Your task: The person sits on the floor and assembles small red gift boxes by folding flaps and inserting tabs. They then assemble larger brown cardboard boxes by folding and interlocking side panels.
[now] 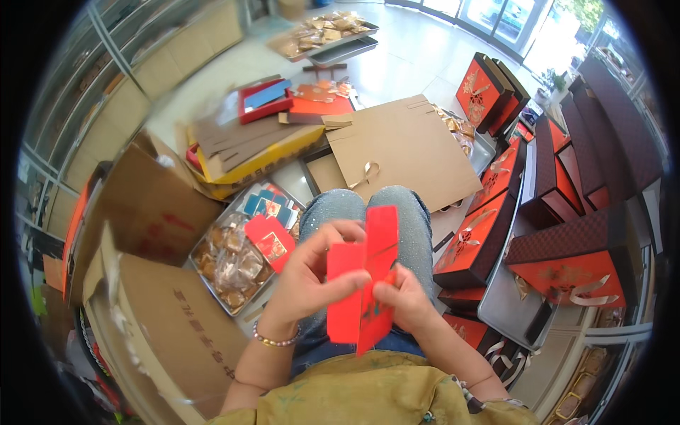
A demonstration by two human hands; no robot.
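left hand (pixel 301 278) and right hand (pixel 407 303): fingers (pixel 347 287) pinching red carton (pixel 347 315), held between them above the lap (pixel 413 230), taller at its right side (slightly blurred) | step, seemingly: shaping its folds; next move calls for light, even pressure | left of lap: wrapped snacks (pixel 230 258) in tray (pixel 254 293) | ahead: brown cardboard (pixel 411 152) | farther: metal tray (pixel 370 30), heaped

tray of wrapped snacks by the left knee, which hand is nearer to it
Left. The left hand holds the red box just right of the tray; the right hand is farther right, on the box's other side.
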